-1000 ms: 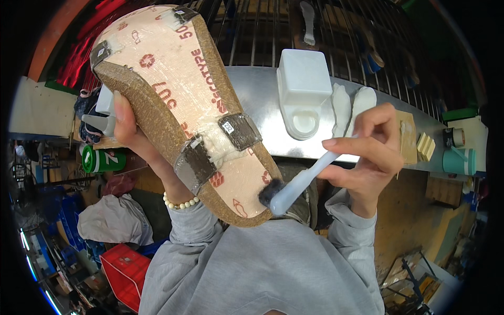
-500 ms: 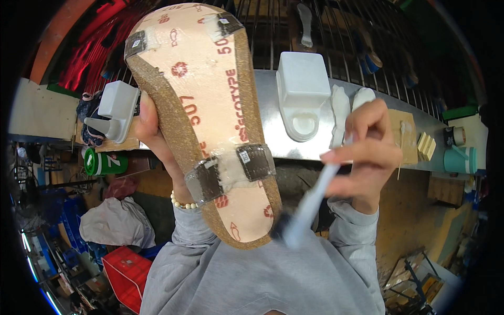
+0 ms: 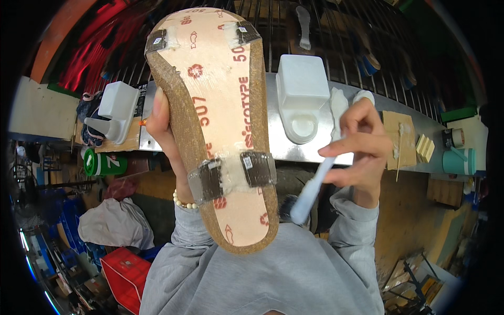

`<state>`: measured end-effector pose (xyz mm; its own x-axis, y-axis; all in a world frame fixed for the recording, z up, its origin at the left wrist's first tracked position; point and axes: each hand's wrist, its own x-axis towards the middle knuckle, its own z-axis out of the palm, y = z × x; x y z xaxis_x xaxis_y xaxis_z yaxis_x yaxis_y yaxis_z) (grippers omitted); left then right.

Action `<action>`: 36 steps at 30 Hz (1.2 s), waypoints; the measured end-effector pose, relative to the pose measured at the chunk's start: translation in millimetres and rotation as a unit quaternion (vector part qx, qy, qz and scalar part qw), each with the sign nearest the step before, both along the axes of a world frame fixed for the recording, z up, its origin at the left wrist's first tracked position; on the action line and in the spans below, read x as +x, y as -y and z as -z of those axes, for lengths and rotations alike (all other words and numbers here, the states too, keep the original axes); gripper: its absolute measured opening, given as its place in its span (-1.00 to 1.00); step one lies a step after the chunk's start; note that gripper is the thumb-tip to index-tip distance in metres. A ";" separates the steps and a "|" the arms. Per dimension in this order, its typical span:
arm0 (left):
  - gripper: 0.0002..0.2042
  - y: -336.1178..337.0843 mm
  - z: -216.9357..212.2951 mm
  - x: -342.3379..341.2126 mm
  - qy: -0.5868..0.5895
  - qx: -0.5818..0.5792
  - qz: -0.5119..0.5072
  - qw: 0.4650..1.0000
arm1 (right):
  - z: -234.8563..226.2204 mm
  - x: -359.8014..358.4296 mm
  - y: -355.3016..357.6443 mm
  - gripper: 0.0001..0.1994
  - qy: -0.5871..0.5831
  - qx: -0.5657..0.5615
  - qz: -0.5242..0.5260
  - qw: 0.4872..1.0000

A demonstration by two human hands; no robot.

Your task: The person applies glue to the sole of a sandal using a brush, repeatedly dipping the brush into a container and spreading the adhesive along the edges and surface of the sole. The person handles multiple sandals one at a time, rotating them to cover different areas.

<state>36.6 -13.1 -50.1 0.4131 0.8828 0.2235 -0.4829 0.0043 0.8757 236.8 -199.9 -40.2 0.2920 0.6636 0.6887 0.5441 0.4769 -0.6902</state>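
A cork sole (image 3: pixel 220 131), wrapped in clear film with tape bands across it, is filling the middle of the view, toe up and heel down over the grey sweatshirt (image 3: pixel 262 278). The left hand (image 3: pixel 168 142) is gripping it along the left edge, thumb closed over the cork rim. Behind it, a white tub (image 3: pixel 300 94) is sitting on the metal bench (image 3: pixel 278 142). The right hand (image 3: pixel 359 147) is pinching a white brush (image 3: pixel 314 189), fingers closed on the handle, its dark bristles pointing at the heel's right edge, just beside it. A one-sided hold is risking the sole twisting under brush pressure, and loaded bristles could be smearing the film or dripping onto the sweatshirt.
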 end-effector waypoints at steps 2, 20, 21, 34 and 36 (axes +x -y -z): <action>-0.48 1.1 -6.6 1.2 -0.056 -0.017 -0.045 0.997 | -0.6 -1.3 5.9 -0.53 -0.013 0.018 0.008 1.000; -0.27 22.6 -43.2 6.2 -0.017 0.025 -0.177 0.984 | -27.6 -28.5 16.5 -0.51 0.146 -0.004 0.195 0.970; -0.26 22.6 -42.6 6.0 -0.011 0.021 -0.171 0.985 | -29.3 -29.8 16.4 -0.52 0.139 -0.011 0.175 0.975; -0.30 24.3 -24.3 3.6 0.006 0.014 -0.032 0.999 | -17.9 -21.5 19.6 -0.56 0.057 -0.045 0.169 0.983; -0.35 21.0 -24.8 7.6 0.018 -0.002 -0.062 0.998 | -11.4 -15.4 24.5 -0.58 0.059 -0.062 0.157 0.984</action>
